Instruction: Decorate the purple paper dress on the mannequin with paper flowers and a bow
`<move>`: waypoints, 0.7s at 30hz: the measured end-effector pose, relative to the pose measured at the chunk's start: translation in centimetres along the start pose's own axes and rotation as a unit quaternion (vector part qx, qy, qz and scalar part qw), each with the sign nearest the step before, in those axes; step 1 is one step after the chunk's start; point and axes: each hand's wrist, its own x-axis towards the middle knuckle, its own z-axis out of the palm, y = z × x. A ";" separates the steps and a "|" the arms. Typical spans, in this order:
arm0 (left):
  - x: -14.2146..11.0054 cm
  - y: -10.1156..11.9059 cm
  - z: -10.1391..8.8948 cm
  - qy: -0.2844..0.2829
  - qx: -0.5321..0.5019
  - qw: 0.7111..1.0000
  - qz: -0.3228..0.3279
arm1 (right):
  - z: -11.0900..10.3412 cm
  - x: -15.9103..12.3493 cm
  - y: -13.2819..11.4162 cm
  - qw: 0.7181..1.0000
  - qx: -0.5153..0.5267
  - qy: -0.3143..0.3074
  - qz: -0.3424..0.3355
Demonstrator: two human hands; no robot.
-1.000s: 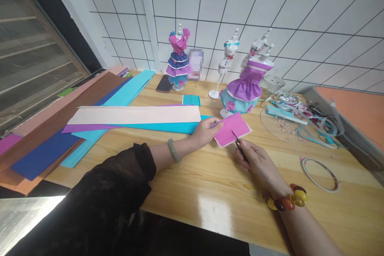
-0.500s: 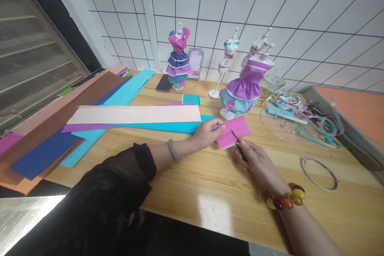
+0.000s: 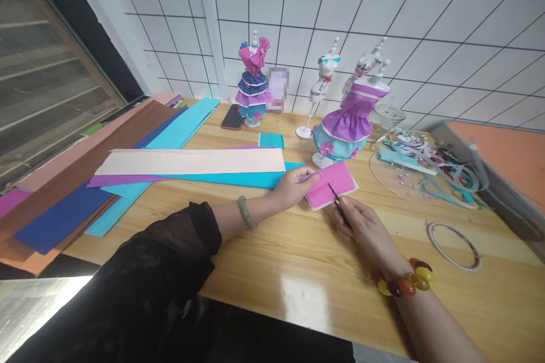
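A small pink paper rectangle [image 3: 336,180] lies on the wooden table [image 3: 264,249] near its middle. My left hand [image 3: 293,187] pinches the paper's left edge, fingers closed on it. My right hand [image 3: 366,232] is closed round small dark scissors [image 3: 338,204], whose blades are partway into the paper from its near edge. A green bangle sits on my left wrist and a beaded bracelet on my right.
Long paper strips, cream [image 3: 191,161], turquoise [image 3: 238,180], purple, blue and brown, lie to the left. Small mannequins in paper dresses [image 3: 351,122] [image 3: 252,82] stand at the back, with a phone [image 3: 233,117]. A clear plate with ribbon scraps [image 3: 409,167] and a tape ring [image 3: 453,244] are at the right.
The scissors have worked further into the pink paper. The paper lifted and curled half a second ago and now lies flatter again. Both hands stay almost where they were.
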 end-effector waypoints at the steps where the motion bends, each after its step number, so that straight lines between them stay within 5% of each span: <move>1: 0.0 0.0 0.0 0.001 0.001 1.000 0.001 | 0.0 0.0 0.0 1.000 -0.003 0.002 -0.002; 21: 0.1 0.0 -0.3 0.018 -0.019 0.999 -0.021 | -0.4 0.0 -0.3 1.000 -0.016 0.026 0.006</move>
